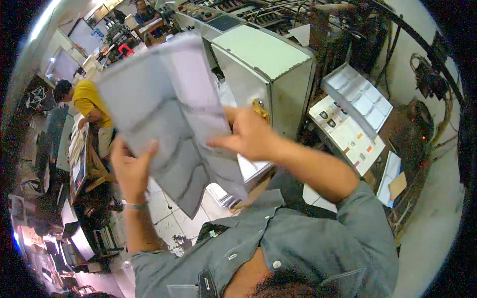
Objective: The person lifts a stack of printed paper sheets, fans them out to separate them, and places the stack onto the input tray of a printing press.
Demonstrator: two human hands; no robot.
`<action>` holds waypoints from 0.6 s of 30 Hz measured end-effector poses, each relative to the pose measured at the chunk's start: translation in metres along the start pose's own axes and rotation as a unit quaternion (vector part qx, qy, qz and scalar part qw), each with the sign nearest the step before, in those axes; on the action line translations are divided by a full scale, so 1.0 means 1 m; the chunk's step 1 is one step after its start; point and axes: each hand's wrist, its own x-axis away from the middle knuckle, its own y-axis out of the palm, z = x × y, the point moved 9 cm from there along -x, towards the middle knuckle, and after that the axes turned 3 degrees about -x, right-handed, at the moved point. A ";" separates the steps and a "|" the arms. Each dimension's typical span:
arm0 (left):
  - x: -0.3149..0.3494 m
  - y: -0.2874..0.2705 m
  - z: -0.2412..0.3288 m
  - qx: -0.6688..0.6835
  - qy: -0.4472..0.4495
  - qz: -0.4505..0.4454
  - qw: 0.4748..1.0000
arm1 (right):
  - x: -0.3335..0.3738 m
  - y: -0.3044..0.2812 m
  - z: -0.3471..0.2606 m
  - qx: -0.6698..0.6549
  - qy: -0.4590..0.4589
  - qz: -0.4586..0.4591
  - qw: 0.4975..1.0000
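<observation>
A large grey printed paper sheet (149, 104), blurred by motion, is held up in front of my chest. Its surface is buckled, with dark curved lines, a paler pinkish band along the upper right, and a lower corner hanging in a point. My left hand (130, 166) is closed on the sheet's left edge, thumb on the near face. On the opposite edge, my right hand (248, 134) pinches the paper, with thumb and fingers closed; part of its fingers is hidden behind the sheet.
Beyond my right hand stands a pale green metal cabinet (263, 52) beside machinery. At right, a stack of printed sheets (360, 97) lies over a sloping board (343, 129). A person in a yellow shirt (92, 102) bends over a paper-covered table (78, 149) at left. White floor tiles (191, 221) show below.
</observation>
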 end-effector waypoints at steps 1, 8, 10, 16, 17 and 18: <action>-0.014 -0.006 0.002 0.078 -0.011 0.022 0.997 | -0.018 -0.012 -0.007 0.000 0.011 -0.042 0.999; -0.167 -0.051 -0.030 0.300 0.082 0.085 0.947 | -0.136 -0.152 -0.057 -0.068 -0.028 -0.131 0.989; -0.210 -0.042 -0.005 0.305 0.142 0.115 0.935 | -0.162 -0.194 -0.085 -0.075 -0.079 -0.112 0.988; -0.335 0.022 0.047 0.296 0.113 0.044 0.947 | -0.209 -0.276 -0.118 0.111 -0.071 0.023 0.991; -0.346 0.040 0.058 0.311 0.111 0.032 0.943 | -0.210 -0.292 -0.114 0.132 -0.015 0.086 0.987; -0.343 0.044 0.057 0.299 0.094 0.037 0.949 | -0.219 -0.297 -0.091 0.123 0.039 0.127 0.983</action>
